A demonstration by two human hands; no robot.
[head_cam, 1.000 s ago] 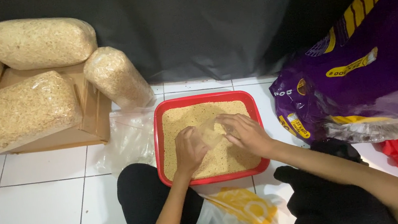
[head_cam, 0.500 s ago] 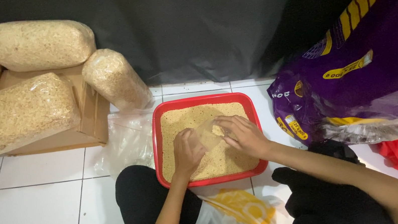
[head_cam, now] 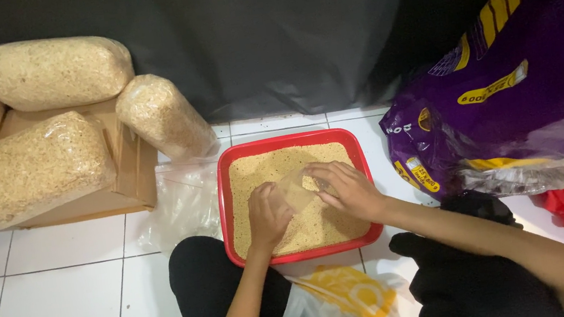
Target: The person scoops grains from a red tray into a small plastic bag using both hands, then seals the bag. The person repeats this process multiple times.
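**Both hands on a small clear bag over the red tray**

Both my hands meet over the red tray [head_cam: 288, 142] of pale yellow grain [head_cam: 262, 172], which sits on the white tiled floor [head_cam: 64, 307] between my knees. My left hand [head_cam: 267, 214] grasps one side of a small clear plastic bag [head_cam: 295, 191]; my right hand [head_cam: 346, 188] pinches the other side at its mouth. It seems thin, limp and slippery, so I judge the rim the best place to hold it, fingers spread to keep it open. Loose grain will likely pour and spill easily. Four filled clear bags [head_cam: 32, 167] lie on cardboard [head_cam: 130, 177] to my left, and a big purple sack [head_cam: 504, 95] sits to my right.
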